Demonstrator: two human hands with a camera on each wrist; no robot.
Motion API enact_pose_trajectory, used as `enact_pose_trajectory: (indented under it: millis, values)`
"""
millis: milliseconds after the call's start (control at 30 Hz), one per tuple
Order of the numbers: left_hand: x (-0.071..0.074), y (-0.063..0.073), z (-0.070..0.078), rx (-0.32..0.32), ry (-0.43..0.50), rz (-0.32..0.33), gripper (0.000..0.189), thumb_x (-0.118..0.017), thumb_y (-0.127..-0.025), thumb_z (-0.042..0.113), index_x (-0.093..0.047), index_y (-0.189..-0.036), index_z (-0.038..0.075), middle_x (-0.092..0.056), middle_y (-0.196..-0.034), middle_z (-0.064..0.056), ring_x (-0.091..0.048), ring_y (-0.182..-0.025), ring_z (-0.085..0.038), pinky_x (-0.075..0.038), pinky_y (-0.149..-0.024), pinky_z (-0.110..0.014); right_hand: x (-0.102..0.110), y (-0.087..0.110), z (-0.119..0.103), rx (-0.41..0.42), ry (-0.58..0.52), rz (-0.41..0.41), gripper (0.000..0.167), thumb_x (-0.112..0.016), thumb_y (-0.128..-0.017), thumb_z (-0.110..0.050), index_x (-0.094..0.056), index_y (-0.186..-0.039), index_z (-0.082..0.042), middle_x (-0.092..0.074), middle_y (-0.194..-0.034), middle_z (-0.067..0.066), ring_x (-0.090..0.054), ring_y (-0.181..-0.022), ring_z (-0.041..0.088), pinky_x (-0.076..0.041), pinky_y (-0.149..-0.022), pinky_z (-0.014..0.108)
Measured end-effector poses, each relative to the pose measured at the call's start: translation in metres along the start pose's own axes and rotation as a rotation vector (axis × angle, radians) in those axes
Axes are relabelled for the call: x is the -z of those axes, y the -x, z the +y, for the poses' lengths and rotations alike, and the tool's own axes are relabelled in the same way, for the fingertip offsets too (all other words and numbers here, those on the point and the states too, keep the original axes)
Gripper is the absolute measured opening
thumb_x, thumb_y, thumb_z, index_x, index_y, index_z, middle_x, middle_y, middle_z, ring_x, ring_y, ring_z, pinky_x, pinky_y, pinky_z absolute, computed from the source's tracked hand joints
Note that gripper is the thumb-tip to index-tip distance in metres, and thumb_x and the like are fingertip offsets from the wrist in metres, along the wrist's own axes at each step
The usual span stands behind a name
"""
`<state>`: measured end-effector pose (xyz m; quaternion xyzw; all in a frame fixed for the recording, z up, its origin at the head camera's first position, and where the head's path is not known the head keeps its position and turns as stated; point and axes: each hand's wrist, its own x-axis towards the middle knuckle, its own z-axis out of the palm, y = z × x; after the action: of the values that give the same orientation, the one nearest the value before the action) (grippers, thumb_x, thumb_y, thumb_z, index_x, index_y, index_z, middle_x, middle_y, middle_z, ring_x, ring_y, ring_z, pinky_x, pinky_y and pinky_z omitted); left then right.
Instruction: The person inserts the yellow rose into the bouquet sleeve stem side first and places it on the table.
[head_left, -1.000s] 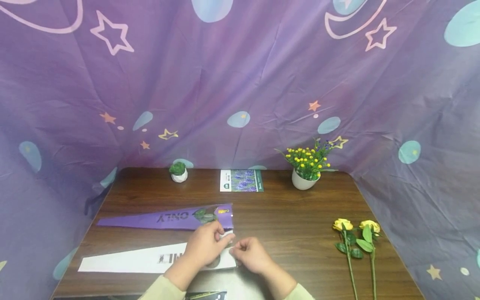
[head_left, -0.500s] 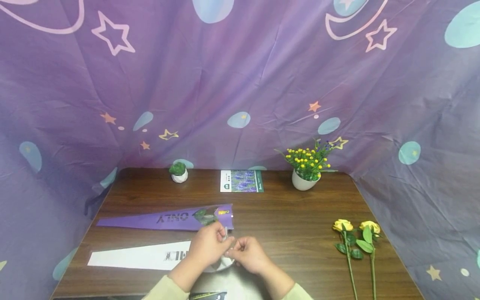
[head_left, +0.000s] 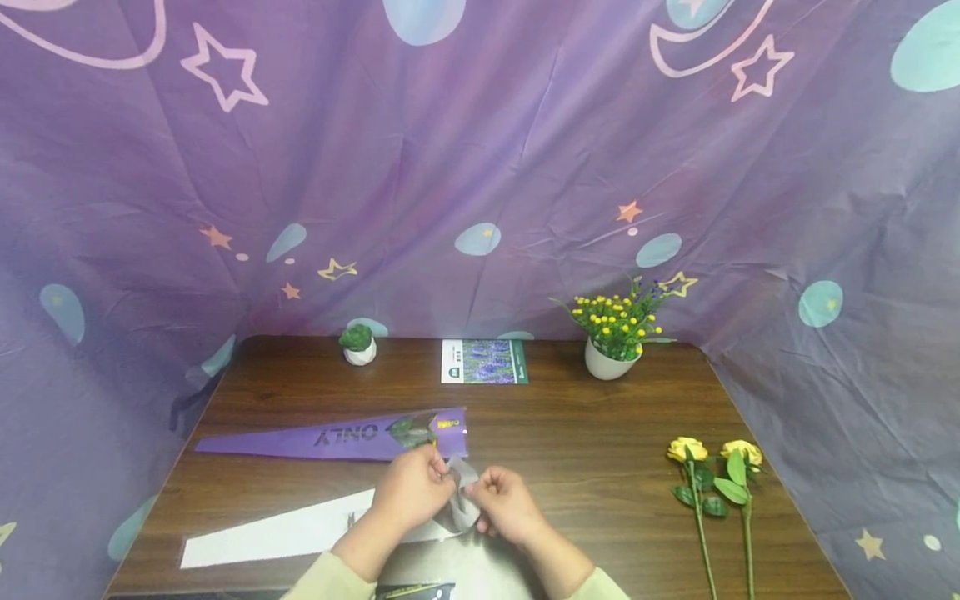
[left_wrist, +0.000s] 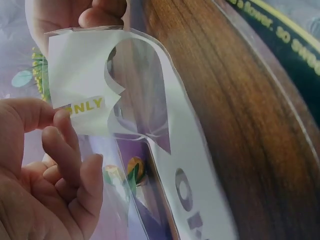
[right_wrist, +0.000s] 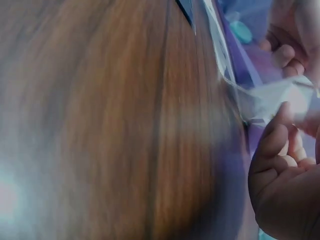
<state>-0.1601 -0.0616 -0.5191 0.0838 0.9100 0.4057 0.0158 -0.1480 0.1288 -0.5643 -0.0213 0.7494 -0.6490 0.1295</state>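
A white tapered flower sleeve (head_left: 281, 532) lies at a slant, its wide end raised between my two hands. My left hand (head_left: 411, 490) pinches one edge of that end between thumb and fingers. On the opposite edge, my right hand (head_left: 508, 507) has a pinching grip. In the left wrist view, the sleeve's open mouth (left_wrist: 75, 65) shows a yellow "ONLY" print and a clear heart-shaped window (left_wrist: 140, 90). Behind it lies a purple sleeve (head_left: 285, 439) with a rose's green leaves visible through its window.
Two yellow roses (head_left: 686, 450) lie at the table's right. A potted yellow-flowered plant (head_left: 611, 358), a lavender picture card (head_left: 487, 362) and a small potted succulent (head_left: 358, 346) line the back edge. A dark sleeve (head_left: 416, 592) lies at the front edge.
The white sleeve's wide end has been lifted and its mouth spread, and its narrow end has swung toward the front. My right hand has shifted slightly right, away from the left.
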Motion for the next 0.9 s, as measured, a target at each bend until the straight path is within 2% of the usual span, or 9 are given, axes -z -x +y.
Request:
enact_pose_trajectory:
  millis: [100,167,333,433,500,567,700,800,900]
  values:
    - [-0.001,0.000,-0.002,0.013,-0.025,0.012,0.015,-0.076,-0.078,0.015,-0.062,-0.082,0.016,-0.059,-0.069,0.007,-0.053,-0.059,-0.011,-0.046,-0.055,-0.031,0.014,0.004,-0.003,0.038,0.058,0.026,0.016,-0.069,-0.100,-0.008,-0.061,-0.090,0.002,-0.060,-0.065,0.001,-0.053,-0.046,0.008,-0.043,-0.042,0.020]
    - [-0.002,0.000,-0.002,0.017,-0.040,0.022,0.016,-0.077,-0.079,0.016,-0.062,-0.081,0.016,-0.059,-0.069,0.008,-0.053,-0.059,-0.011,-0.046,-0.055,-0.032,0.033,0.007,-0.005,0.078,0.137,0.098,0.015,-0.072,-0.098,-0.008,-0.064,-0.090,0.002,-0.061,-0.065,0.002,-0.054,-0.047,0.009,-0.044,-0.043,0.021]
    - [-0.002,-0.001,-0.003,0.017,-0.057,0.035,0.017,-0.078,-0.082,0.019,-0.061,-0.081,0.018,-0.058,-0.068,0.009,-0.053,-0.060,-0.011,-0.045,-0.055,-0.032,0.114,0.014,-0.014,0.154,0.480,0.438,0.012,-0.077,-0.095,-0.009,-0.071,-0.092,0.000,-0.066,-0.070,0.003,-0.059,-0.058,0.011,-0.048,-0.054,0.026]
    - [-0.002,-0.001,-0.004,0.012,-0.049,0.034,0.016,-0.078,-0.082,0.019,-0.062,-0.083,0.018,-0.059,-0.069,0.009,-0.053,-0.060,-0.011,-0.046,-0.055,-0.032,0.172,0.022,-0.019,0.101,0.701,0.633,0.018,-0.075,-0.096,-0.015,-0.073,-0.104,0.002,-0.072,-0.081,0.009,-0.065,-0.070,0.020,-0.052,-0.063,0.036]
    - [-0.001,-0.001,-0.004,0.002,-0.049,0.038,0.016,-0.078,-0.082,0.019,-0.062,-0.084,0.017,-0.059,-0.069,0.009,-0.053,-0.060,-0.011,-0.046,-0.055,-0.032,0.207,0.028,-0.022,0.002,0.804,0.679,0.032,-0.072,-0.099,-0.021,-0.069,-0.118,0.004,-0.074,-0.092,0.016,-0.070,-0.078,0.031,-0.054,-0.066,0.045]
    - [-0.001,0.000,-0.005,0.004,-0.048,0.037,0.016,-0.079,-0.082,0.019,-0.063,-0.085,0.016,-0.058,-0.068,0.009,-0.053,-0.060,-0.011,-0.045,-0.055,-0.032,0.238,0.032,-0.024,-0.116,0.879,0.655,0.048,-0.068,-0.100,-0.028,-0.061,-0.133,0.006,-0.073,-0.108,0.026,-0.071,-0.090,0.044,-0.055,-0.070,0.055]
    - [0.000,0.002,-0.007,-0.009,-0.049,0.049,0.017,-0.081,-0.082,0.018,-0.065,-0.087,0.014,-0.060,-0.069,0.008,-0.054,-0.060,-0.010,-0.046,-0.055,-0.031,0.281,0.037,-0.020,-0.316,0.976,0.461,0.074,-0.065,-0.101,-0.044,-0.044,-0.147,0.010,-0.059,-0.133,0.039,-0.061,-0.111,0.061,-0.053,-0.079,0.068]
    - [-0.001,0.003,-0.008,-0.035,-0.040,0.058,0.018,-0.082,-0.081,0.017,-0.066,-0.090,0.014,-0.063,-0.071,0.009,-0.055,-0.061,-0.008,-0.047,-0.055,-0.029,0.295,0.039,-0.013,-0.381,0.983,0.361,0.077,-0.068,-0.100,-0.043,-0.042,-0.145,0.014,-0.053,-0.138,0.042,-0.055,-0.118,0.064,-0.051,-0.085,0.072]
    - [-0.002,0.004,-0.008,-0.064,-0.037,0.065,0.021,-0.084,-0.081,0.016,-0.066,-0.093,0.013,-0.062,-0.071,0.010,-0.054,-0.059,-0.006,-0.046,-0.055,-0.028,0.297,0.039,-0.006,-0.393,0.969,0.338,0.073,-0.074,-0.097,-0.033,-0.043,-0.143,0.015,-0.052,-0.138,0.043,-0.053,-0.119,0.065,-0.050,-0.087,0.073]
